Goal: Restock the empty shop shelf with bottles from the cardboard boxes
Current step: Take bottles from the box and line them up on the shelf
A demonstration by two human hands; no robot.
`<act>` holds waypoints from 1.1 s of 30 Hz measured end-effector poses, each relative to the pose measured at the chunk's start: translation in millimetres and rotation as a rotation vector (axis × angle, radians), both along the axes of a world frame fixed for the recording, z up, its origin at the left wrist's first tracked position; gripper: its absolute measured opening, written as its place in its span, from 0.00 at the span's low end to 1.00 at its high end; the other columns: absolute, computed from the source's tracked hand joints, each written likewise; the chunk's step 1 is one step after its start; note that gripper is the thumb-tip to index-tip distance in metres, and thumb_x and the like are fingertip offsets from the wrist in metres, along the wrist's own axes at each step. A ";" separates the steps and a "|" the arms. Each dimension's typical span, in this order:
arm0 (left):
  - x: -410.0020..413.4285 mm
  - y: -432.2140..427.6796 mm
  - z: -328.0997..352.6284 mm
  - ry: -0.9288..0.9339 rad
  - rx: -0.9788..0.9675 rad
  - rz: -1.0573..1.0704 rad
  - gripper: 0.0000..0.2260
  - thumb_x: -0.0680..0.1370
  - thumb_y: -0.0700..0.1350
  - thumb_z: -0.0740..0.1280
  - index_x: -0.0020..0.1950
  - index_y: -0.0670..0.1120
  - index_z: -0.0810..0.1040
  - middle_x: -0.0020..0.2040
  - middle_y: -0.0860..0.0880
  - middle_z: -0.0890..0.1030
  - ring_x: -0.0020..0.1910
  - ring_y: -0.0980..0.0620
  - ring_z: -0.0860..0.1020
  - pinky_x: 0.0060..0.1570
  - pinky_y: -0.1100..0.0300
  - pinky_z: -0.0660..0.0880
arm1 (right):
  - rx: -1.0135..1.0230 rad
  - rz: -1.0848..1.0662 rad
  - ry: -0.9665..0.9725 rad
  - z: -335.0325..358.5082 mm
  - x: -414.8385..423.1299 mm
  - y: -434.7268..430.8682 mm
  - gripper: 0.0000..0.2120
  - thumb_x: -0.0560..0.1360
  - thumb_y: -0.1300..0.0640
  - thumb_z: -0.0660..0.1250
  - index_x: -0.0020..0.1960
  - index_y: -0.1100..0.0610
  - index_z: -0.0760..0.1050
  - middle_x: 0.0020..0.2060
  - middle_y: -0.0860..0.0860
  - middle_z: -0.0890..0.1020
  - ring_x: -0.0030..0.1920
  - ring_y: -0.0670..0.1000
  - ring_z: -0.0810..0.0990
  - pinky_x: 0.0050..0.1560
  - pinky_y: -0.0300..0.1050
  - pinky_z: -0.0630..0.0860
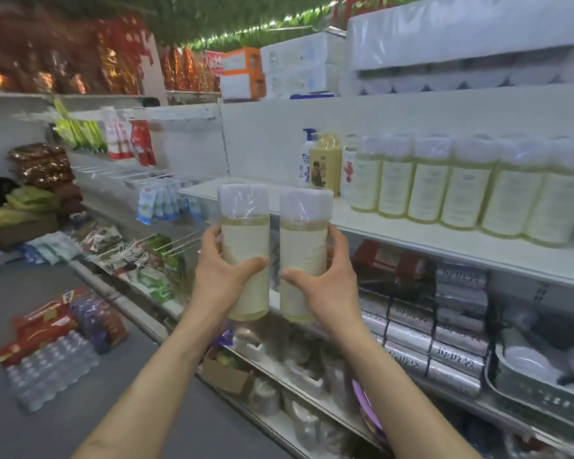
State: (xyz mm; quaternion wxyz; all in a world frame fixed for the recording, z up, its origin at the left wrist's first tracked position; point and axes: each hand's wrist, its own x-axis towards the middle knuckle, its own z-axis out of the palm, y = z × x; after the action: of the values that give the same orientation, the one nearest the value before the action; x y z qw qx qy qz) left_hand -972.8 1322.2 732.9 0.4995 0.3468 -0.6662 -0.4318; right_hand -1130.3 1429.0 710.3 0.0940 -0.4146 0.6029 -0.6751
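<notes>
While both arms are raised before the shelving, each hand holds one bottle upright, the two side by side and just apart. The left hand (224, 279) wraps the lower half of the left bottle (244, 240), thumb across the front label and fingers round the back. The right hand (327, 288) grips the right bottle (304, 250) the same way, thumb in front, fingers curled round the far side. Both bottles have pale yellow liquid, a cream label and a white cap under clear film. They are held in the air in front of the bare left stretch of the white shelf (411, 241), not resting on it. Further right on that shelf a row of matching bottles (461, 187) stands shoulder to shoulder. Left of the row and further back stand a yellow pump bottle (325, 164) and a blue-topped pump bottle (307, 157), just beside each other. Toilet roll packs (461, 41) lie above, stacked silver rolls (444, 329) below. A wrapped pack of water bottles (50, 369) lies on the floor to the left. Label print is blurred and unreadable.
</notes>
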 end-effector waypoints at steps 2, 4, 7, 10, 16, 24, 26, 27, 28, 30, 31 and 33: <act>-20.0 -21.5 8.5 0.008 -0.036 -0.019 0.40 0.68 0.48 0.85 0.74 0.58 0.67 0.64 0.55 0.81 0.59 0.55 0.82 0.56 0.50 0.82 | -0.024 -0.023 0.005 6.5 -17.9 -22.6 0.48 0.60 0.42 0.84 0.72 0.26 0.62 0.61 0.37 0.81 0.58 0.39 0.82 0.53 0.43 0.82; -40.7 -43.6 16.1 0.020 -0.058 -0.038 0.41 0.67 0.50 0.85 0.74 0.59 0.67 0.64 0.56 0.81 0.57 0.59 0.82 0.54 0.56 0.81 | -0.037 -0.040 0.008 14.1 -36.5 -48.2 0.50 0.61 0.43 0.85 0.75 0.29 0.61 0.61 0.38 0.82 0.58 0.40 0.82 0.53 0.45 0.83; -73.1 -78.6 29.7 0.003 -0.067 -0.085 0.40 0.64 0.55 0.84 0.70 0.64 0.67 0.60 0.58 0.82 0.51 0.65 0.83 0.45 0.63 0.80 | -0.038 -0.071 0.008 26.0 -66.1 -85.7 0.51 0.63 0.46 0.86 0.78 0.37 0.62 0.65 0.42 0.81 0.62 0.45 0.82 0.61 0.53 0.83; -105.3 -113.0 39.6 -0.002 -0.079 -0.103 0.39 0.64 0.56 0.83 0.70 0.64 0.67 0.59 0.56 0.83 0.52 0.58 0.84 0.45 0.56 0.83 | -0.049 -0.119 0.034 33.0 -96.1 -112.4 0.52 0.63 0.45 0.85 0.80 0.40 0.61 0.67 0.44 0.80 0.64 0.47 0.81 0.64 0.54 0.81; -165.3 -166.4 53.1 0.049 -0.075 -0.164 0.37 0.64 0.58 0.83 0.68 0.65 0.69 0.58 0.56 0.83 0.49 0.60 0.85 0.46 0.52 0.84 | -0.065 -0.240 0.062 49.3 -157.4 -134.0 0.52 0.63 0.47 0.85 0.80 0.38 0.62 0.68 0.39 0.79 0.65 0.42 0.80 0.66 0.50 0.81; -222.3 -221.3 60.9 0.083 -0.071 -0.334 0.39 0.62 0.61 0.84 0.69 0.65 0.69 0.57 0.57 0.83 0.50 0.61 0.85 0.44 0.56 0.84 | 0.001 -0.426 0.125 50.1 -224.2 -157.3 0.48 0.63 0.45 0.85 0.76 0.33 0.64 0.66 0.34 0.77 0.66 0.38 0.77 0.65 0.50 0.82; -228.9 -232.6 63.0 0.075 -0.074 -0.398 0.39 0.62 0.61 0.83 0.68 0.66 0.69 0.57 0.58 0.83 0.50 0.61 0.85 0.45 0.57 0.84 | 0.016 -0.441 0.113 47.0 -230.7 -166.8 0.48 0.63 0.44 0.85 0.76 0.32 0.64 0.67 0.33 0.76 0.66 0.36 0.76 0.65 0.48 0.81; -232.4 -238.4 64.3 0.069 -0.073 -0.432 0.39 0.62 0.60 0.83 0.68 0.66 0.70 0.57 0.58 0.83 0.51 0.60 0.85 0.46 0.55 0.84 | 0.021 -0.454 0.106 45.1 -232.7 -171.6 0.49 0.63 0.43 0.85 0.77 0.33 0.63 0.67 0.33 0.76 0.66 0.36 0.76 0.66 0.47 0.80; -235.6 -244.2 65.3 0.063 -0.070 -0.463 0.39 0.62 0.60 0.83 0.69 0.66 0.70 0.58 0.57 0.83 0.52 0.59 0.85 0.48 0.53 0.85 | 0.027 -0.464 0.095 43.0 -234.3 -176.2 0.50 0.62 0.43 0.85 0.78 0.34 0.62 0.68 0.33 0.75 0.67 0.36 0.75 0.66 0.45 0.79; -241.1 -254.7 66.8 0.060 -0.062 -0.513 0.40 0.62 0.59 0.84 0.69 0.66 0.70 0.59 0.56 0.84 0.53 0.57 0.85 0.50 0.50 0.85 | 0.029 -0.469 0.061 38.4 -237.2 -183.3 0.51 0.63 0.44 0.86 0.79 0.38 0.62 0.69 0.33 0.75 0.66 0.34 0.75 0.67 0.44 0.78; -244.5 -259.8 67.3 0.064 -0.060 -0.534 0.40 0.62 0.59 0.84 0.70 0.65 0.70 0.59 0.56 0.84 0.53 0.57 0.85 0.51 0.49 0.85 | 0.035 -0.470 0.051 36.6 -238.8 -184.5 0.51 0.64 0.45 0.86 0.79 0.40 0.63 0.68 0.34 0.76 0.66 0.33 0.76 0.68 0.46 0.79; -251.5 -269.2 67.3 0.067 -0.057 -0.574 0.40 0.62 0.58 0.85 0.70 0.65 0.70 0.58 0.56 0.84 0.52 0.57 0.85 0.52 0.48 0.86 | 0.082 -0.476 0.049 34.3 -239.6 -183.7 0.49 0.65 0.45 0.86 0.79 0.43 0.62 0.69 0.36 0.76 0.66 0.35 0.76 0.70 0.50 0.78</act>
State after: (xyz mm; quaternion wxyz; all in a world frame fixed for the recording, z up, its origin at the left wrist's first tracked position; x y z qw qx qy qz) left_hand -1224.2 1053.0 800.1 0.3880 0.1156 -0.7321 -0.5478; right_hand -1369.9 1245.3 744.6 -0.0655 -0.2729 0.7125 -0.6431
